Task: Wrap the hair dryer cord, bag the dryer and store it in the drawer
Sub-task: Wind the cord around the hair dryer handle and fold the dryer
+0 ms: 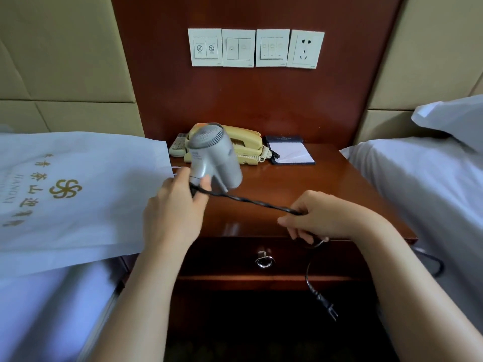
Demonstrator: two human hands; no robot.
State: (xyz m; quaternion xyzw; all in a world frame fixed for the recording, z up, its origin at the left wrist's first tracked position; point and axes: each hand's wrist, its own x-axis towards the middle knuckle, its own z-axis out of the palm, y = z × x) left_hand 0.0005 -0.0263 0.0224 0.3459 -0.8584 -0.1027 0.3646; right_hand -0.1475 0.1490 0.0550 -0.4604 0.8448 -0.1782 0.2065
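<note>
The black plug (326,304) is seen hanging before the drawer (235,254), below the right hand (321,218), by which the twisted cord (261,203) is pinched. The grey hair dryer (214,155) is gripped at its handle by the left hand (175,205) above the nightstand (313,184); its label is blurred. Gold print on the white bag (78,158) is only partly legible.

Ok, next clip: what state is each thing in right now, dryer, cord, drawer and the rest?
Hair dryer: held by its handle in the left hand.
Cord: stretched to the right hand, mostly unwrapped.
Plug: unplugged, dangling below that hand.
Drawer: shut.
Bag: lying flat on the left-hand bed.
Telephone: handset on cradle.
Wall socket: empty.
</note>
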